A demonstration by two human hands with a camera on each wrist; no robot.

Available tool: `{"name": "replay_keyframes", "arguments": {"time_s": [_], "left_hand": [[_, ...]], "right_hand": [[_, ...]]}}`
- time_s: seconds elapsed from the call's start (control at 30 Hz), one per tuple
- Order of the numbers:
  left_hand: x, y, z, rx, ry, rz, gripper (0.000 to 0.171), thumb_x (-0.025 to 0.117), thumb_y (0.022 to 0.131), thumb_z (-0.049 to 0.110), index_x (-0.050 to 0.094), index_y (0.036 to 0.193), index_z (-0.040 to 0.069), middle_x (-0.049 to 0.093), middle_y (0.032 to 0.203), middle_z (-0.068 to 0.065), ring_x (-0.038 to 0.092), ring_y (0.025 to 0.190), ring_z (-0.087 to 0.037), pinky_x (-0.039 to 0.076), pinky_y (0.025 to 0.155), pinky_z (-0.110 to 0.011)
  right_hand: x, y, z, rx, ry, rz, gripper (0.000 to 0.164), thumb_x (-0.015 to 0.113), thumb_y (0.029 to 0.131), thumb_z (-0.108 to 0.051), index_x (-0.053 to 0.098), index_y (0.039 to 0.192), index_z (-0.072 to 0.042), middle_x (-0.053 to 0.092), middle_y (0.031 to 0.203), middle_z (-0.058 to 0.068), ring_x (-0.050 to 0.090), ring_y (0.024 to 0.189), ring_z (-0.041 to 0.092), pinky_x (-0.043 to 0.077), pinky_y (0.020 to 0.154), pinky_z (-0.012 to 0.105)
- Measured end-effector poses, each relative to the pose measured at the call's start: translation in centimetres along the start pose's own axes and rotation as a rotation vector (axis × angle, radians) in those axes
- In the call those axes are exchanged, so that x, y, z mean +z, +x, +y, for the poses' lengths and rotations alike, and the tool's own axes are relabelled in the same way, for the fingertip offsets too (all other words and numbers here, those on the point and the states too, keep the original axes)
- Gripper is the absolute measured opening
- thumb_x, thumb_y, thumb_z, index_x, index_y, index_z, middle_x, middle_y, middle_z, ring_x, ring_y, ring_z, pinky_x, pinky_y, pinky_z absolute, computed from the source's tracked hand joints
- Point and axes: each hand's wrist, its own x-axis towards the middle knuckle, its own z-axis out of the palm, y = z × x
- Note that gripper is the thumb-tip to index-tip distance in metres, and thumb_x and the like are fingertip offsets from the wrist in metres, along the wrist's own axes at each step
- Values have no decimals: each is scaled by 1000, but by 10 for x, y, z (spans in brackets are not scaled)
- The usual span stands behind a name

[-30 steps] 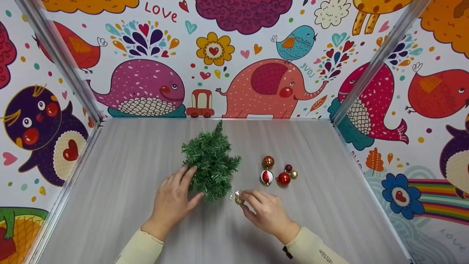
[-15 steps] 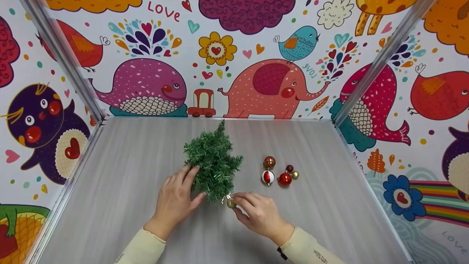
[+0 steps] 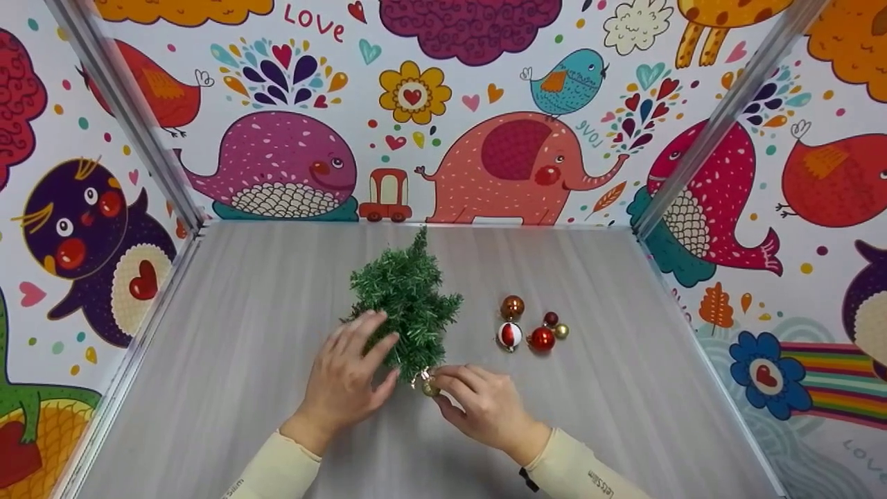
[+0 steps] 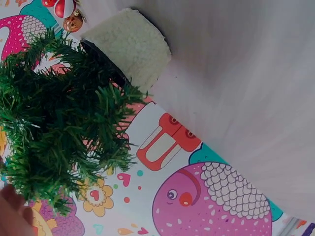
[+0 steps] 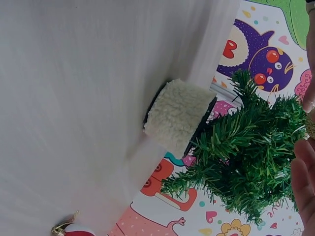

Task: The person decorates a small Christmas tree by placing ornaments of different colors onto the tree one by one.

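Note:
A small green artificial Christmas tree (image 3: 409,298) stands on the grey table; the wrist views show its cream fleecy pot (image 5: 178,117). My right hand (image 3: 486,409) pinches a glittery gold bauble (image 3: 430,386) by its side, between thumb and fingers. The bauble's shiny cap and hanging loop are at the tree's lower front branches; whether the loop is around a twig I cannot tell. My left hand (image 3: 352,378) is at the tree's left side, fingers spread and bent loosely near the branches. Only some of its fingertips (image 4: 14,209) show in the left wrist view.
To the right of the tree lie several loose baubles: an orange-brown one (image 3: 512,306), a red-and-white one (image 3: 509,335), a red one (image 3: 542,339), a small dark red one (image 3: 551,319) and a small gold one (image 3: 562,331). Printed wall panels (image 3: 409,159) enclose the table.
My right hand has moved left, bringing the gold bauble from beside the tree to its lower branches. My left hand has shifted slightly right, its fingers spreading further.

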Motion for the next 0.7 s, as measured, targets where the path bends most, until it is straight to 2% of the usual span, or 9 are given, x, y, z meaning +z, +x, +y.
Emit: {"name": "replay_keyframes", "arguments": {"time_s": [0.1, 0.17, 0.37, 0.47, 0.7], "left_hand": [[1, 1, 2, 90, -15, 8, 47, 81, 71, 33, 71, 111, 12, 57, 135, -15, 52, 126, -34, 41, 100, -49], [2, 2, 4, 118, -19, -10, 44, 81, 71, 34, 72, 109, 13, 58, 135, -14, 52, 126, -32, 40, 101, -47], [3, 1, 10, 121, -27, -57, 36, 86, 68, 33, 77, 100, 18, 60, 133, -9, 52, 127, -29, 37, 104, -44], [5, 1, 12, 118, -38, -49, 28, 86, 70, 30, 78, 93, 19, 62, 130, -8, 53, 126, -29, 38, 103, -44], [10, 0, 15, 126, -103, 47, 14, 84, 71, 23, 78, 84, 19, 66, 123, -6, 59, 119, -28, 43, 97, -44]], "right_hand": [[1, 1, -1, -1, 16, 14, 36, 81, 76, -9, 72, 110, -11, 69, 111, 1, 68, 88, 13, 57, 75, 27], [2, 0, -3, 3, 30, 26, 36, 82, 76, -9, 72, 110, -11, 69, 111, 1, 68, 88, 13, 58, 74, 27], [4, 0, -6, 12, 76, 53, 38, 83, 77, -10, 71, 113, -11, 70, 113, 2, 69, 89, 12, 58, 73, 26], [5, 0, -7, 5, 99, 57, 39, 82, 78, -10, 70, 114, -10, 70, 113, 2, 70, 90, 12, 58, 73, 26], [6, -1, -6, -5, 105, 63, 36, 81, 79, -10, 71, 114, -10, 70, 113, 3, 69, 89, 11, 57, 72, 25]]}}
